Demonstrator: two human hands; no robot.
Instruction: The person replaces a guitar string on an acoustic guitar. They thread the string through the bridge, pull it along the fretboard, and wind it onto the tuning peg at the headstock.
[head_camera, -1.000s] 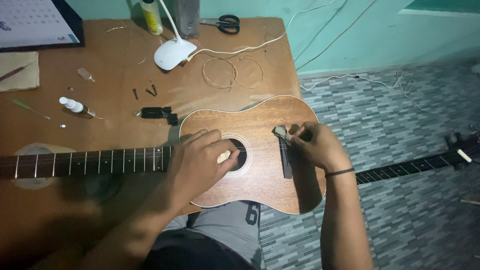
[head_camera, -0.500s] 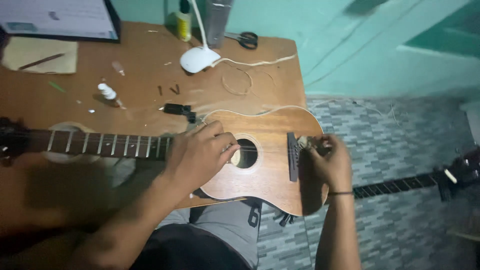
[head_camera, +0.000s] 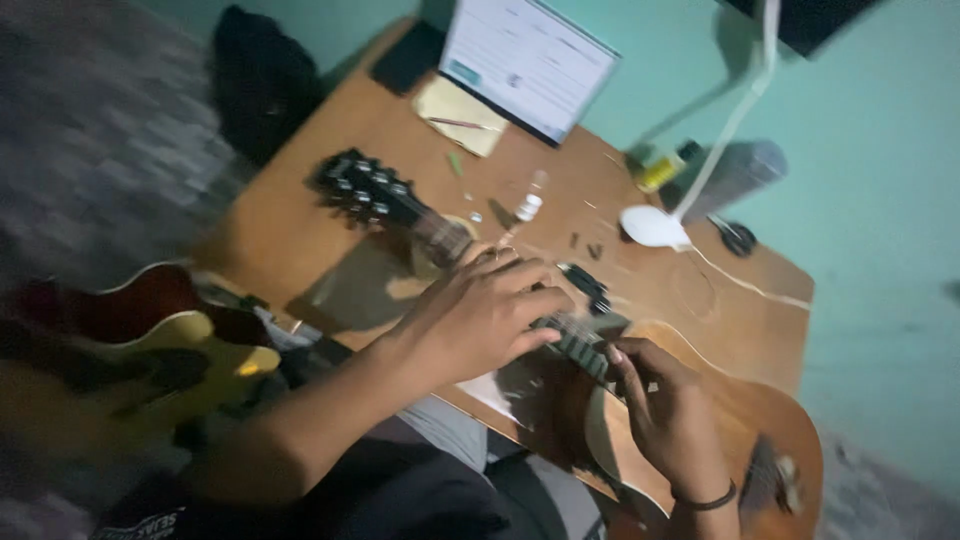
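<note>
An acoustic guitar lies slantwise across a wooden table (head_camera: 300, 230). Its black headstock (head_camera: 362, 188) points up-left and its brown body (head_camera: 770, 440) sits at the lower right. My left hand (head_camera: 488, 312) lies over the guitar neck, fingers curled around it near the body joint. My right hand (head_camera: 668, 412), with a dark wristband, rests on the body by the end of the fretboard (head_camera: 585, 352), fingers bent, fingertips touching the strings. The view is blurred, so nothing small in either hand can be made out.
A lit screen (head_camera: 530, 60) stands at the table's back, with a notepad (head_camera: 458, 112) before it. A small white bottle (head_camera: 528, 206), a black tool (head_camera: 586, 282), a white lamp base (head_camera: 654, 226), scissors (head_camera: 738, 238) and a yellow bottle (head_camera: 660, 170) lie about. Another guitar (head_camera: 150, 335) rests at left.
The camera has swung and tilted sharply. My left hand moved from the sound hole up onto the neck. My right hand left the bridge and came to the fretboard end.
</note>
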